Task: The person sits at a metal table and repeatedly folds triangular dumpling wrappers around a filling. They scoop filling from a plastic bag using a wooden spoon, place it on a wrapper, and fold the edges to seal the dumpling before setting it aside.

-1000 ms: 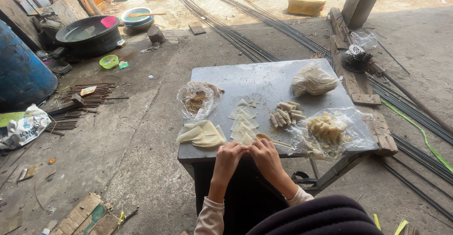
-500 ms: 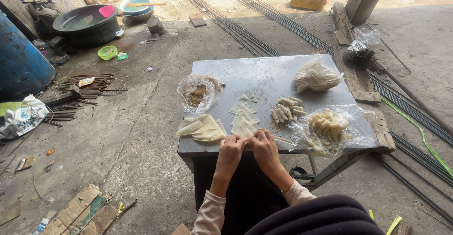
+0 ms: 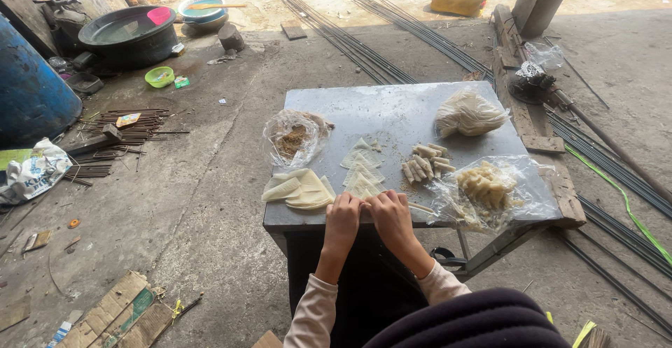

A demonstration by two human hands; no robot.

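Note:
Both hands work side by side at the near edge of a grey metal table (image 3: 392,110). My left hand (image 3: 342,216) and my right hand (image 3: 389,215) pinch a pale triangular wrapper (image 3: 363,189) between their fingertips. To their left lies a stack of folded wrappers (image 3: 299,188). Beyond them several flat wrappers (image 3: 362,159) are laid out in a row. Small rolled pieces (image 3: 424,161) are grouped on the right. A clear bag of finished rolls (image 3: 486,188) sits by my right hand. A bag of brown filling (image 3: 292,139) is at the left.
A bagged white bundle (image 3: 467,113) rests at the table's far right. Steel rods (image 3: 364,40) run across the concrete floor. A blue drum (image 3: 28,89), a black basin (image 3: 129,34), a green bowl (image 3: 159,76) and scrap wood lie at the left.
The hands stay together at the table's near edge, shifting only slightly over the wrapper. The camera has tipped a little.

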